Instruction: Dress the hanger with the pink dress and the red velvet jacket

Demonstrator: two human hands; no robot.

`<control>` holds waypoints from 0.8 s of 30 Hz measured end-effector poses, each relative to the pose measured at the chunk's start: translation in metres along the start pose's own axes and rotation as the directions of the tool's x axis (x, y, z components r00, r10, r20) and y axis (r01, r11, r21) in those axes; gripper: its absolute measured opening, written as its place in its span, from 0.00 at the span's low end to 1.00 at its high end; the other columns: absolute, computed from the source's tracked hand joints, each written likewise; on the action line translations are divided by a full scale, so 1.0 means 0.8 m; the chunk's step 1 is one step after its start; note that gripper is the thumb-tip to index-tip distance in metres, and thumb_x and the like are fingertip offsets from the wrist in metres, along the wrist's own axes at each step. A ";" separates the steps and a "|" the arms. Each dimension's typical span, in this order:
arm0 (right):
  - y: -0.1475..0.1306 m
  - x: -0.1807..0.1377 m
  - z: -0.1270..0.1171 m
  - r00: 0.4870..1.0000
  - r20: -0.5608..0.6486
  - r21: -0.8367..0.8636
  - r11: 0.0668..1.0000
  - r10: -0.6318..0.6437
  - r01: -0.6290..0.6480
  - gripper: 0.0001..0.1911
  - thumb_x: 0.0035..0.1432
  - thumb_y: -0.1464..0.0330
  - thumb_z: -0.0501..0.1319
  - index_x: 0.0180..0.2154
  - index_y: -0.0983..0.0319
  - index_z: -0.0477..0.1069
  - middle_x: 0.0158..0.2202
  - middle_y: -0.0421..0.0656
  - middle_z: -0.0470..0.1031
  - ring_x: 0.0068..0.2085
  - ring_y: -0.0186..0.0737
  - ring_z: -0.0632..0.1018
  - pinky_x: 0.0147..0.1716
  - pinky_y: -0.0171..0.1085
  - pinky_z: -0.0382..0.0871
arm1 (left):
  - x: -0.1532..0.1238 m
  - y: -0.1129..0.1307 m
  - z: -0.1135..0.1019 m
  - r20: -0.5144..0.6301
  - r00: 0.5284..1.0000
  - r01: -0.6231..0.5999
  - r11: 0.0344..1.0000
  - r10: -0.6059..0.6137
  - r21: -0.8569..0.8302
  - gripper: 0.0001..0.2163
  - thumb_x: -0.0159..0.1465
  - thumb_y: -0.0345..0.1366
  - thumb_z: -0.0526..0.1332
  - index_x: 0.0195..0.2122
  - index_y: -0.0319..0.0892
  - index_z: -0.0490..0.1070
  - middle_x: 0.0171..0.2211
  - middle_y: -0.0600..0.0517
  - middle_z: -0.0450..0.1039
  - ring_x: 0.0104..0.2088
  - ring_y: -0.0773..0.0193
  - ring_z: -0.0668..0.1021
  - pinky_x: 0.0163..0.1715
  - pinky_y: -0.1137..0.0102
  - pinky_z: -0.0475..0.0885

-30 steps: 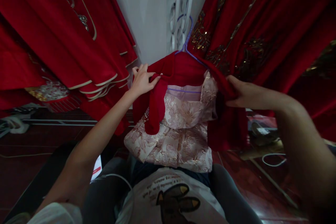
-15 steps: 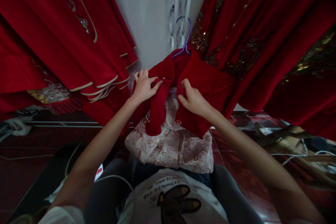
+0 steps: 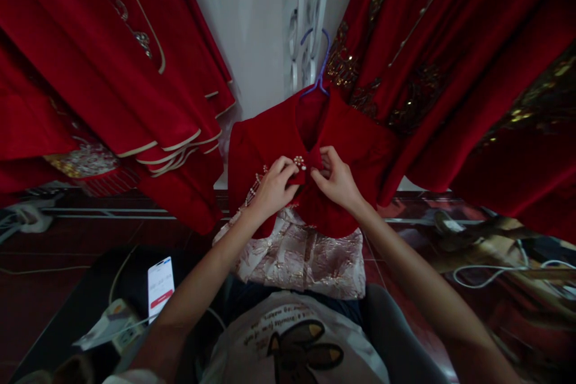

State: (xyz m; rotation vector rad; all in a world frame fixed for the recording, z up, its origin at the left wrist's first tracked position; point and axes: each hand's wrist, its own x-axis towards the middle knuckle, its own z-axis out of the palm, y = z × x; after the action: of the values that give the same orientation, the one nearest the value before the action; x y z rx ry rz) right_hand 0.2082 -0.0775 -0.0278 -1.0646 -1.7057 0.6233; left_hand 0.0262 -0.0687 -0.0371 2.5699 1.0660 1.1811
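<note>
A short red jacket (image 3: 274, 129) hangs in front of me on a purple hanger (image 3: 321, 75). My left hand (image 3: 275, 189) pinches its left front edge, just below a pearl-like flower ornament (image 3: 299, 161). Opposite it, my right hand (image 3: 337, 180) grips the right front edge between thumb and fingers. The two edges are close together at the middle of the chest. Beaded trim (image 3: 255, 186) dangles beside my left hand. Under the jacket, a pale pink, shiny patterned fabric (image 3: 306, 261) lies over my lap.
Red garments with pale piping (image 3: 171, 72) hang at left, and red ones with gold sequins (image 3: 418, 90) at right. A white metal frame (image 3: 310, 12) stands behind the hanger. A lit phone (image 3: 160, 288) and a power strip (image 3: 123, 321) lie at lower left. Cables (image 3: 477, 276) trail at right.
The jacket's left front, folded open before, now lies flat. My left hand has moved down and right along it, my right hand slightly right and down. The phone has come into view.
</note>
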 end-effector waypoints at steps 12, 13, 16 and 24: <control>0.009 -0.015 0.001 0.997 -0.048 -0.004 0.998 -0.061 0.061 0.20 0.57 0.67 0.60 0.51 0.59 0.62 0.46 0.48 0.75 0.46 0.42 0.79 0.45 0.44 0.77 | 0.017 0.003 0.028 -0.152 0.930 0.211 0.823 -0.336 -0.527 0.06 0.59 0.32 0.63 0.37 0.42 0.68 0.36 0.52 0.76 0.36 0.67 0.79 0.38 0.72 0.74; 0.008 -0.017 0.002 0.996 -0.056 0.002 0.997 -0.072 0.072 0.21 0.58 0.66 0.61 0.53 0.59 0.62 0.48 0.49 0.75 0.48 0.43 0.78 0.47 0.45 0.77 | 0.020 0.002 0.030 -0.140 0.919 0.231 0.789 -0.370 -0.569 0.08 0.58 0.31 0.63 0.39 0.41 0.68 0.36 0.51 0.77 0.36 0.67 0.79 0.39 0.72 0.74; 0.008 -0.018 0.004 0.988 -0.130 0.075 0.993 -0.081 0.092 0.21 0.62 0.63 0.58 0.56 0.58 0.63 0.53 0.48 0.74 0.53 0.43 0.76 0.51 0.45 0.75 | 0.025 0.000 0.032 -0.088 0.899 0.269 0.700 -0.429 -0.662 0.09 0.57 0.30 0.65 0.39 0.40 0.70 0.38 0.49 0.79 0.37 0.66 0.80 0.40 0.71 0.74; 0.006 -0.011 0.011 0.961 -0.263 0.130 0.984 -0.085 0.123 0.14 0.64 0.63 0.57 0.51 0.56 0.66 0.49 0.45 0.76 0.49 0.39 0.79 0.44 0.39 0.78 | 0.029 0.003 0.018 -0.059 0.955 0.179 0.721 -0.291 -0.669 0.09 0.60 0.32 0.63 0.42 0.38 0.73 0.43 0.47 0.78 0.44 0.63 0.79 0.50 0.68 0.71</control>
State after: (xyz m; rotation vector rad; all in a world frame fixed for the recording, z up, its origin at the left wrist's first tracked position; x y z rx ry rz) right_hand 0.2033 -0.0819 -0.0389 -0.9034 -1.4574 0.5100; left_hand 0.0482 -0.0532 -0.0321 1.7602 0.7707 1.3946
